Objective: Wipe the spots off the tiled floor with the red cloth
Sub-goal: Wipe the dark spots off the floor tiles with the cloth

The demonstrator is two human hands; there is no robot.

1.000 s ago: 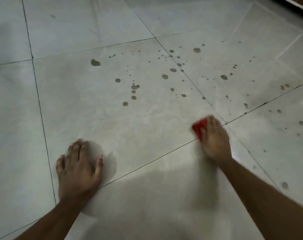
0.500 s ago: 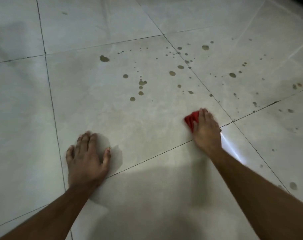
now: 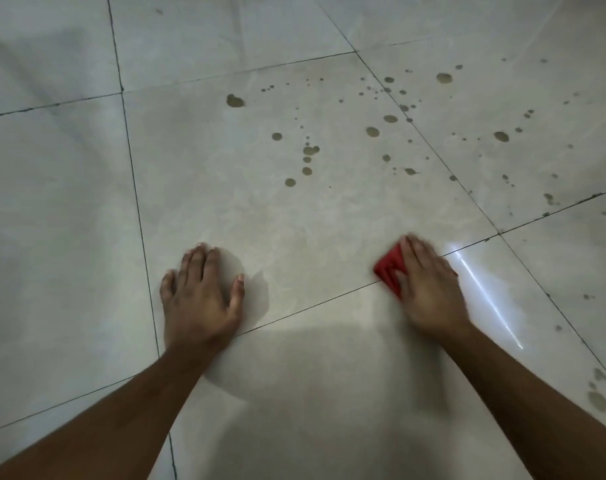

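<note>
The fingers (image 3: 417, 254) of the right hand (image 3: 429, 289) lie straight and flat on the red cloth (image 3: 388, 270), pressing it to the tiled floor (image 3: 69, 237) right at a grout line; nothing is curled around it. The left hand (image 3: 201, 296) rests palm down on the floor, fingers spread and relaxed, well apart from the cloth. Brown spots (image 3: 308, 161) dot the tiles beyond both hands, with more at the right edge.
</note>
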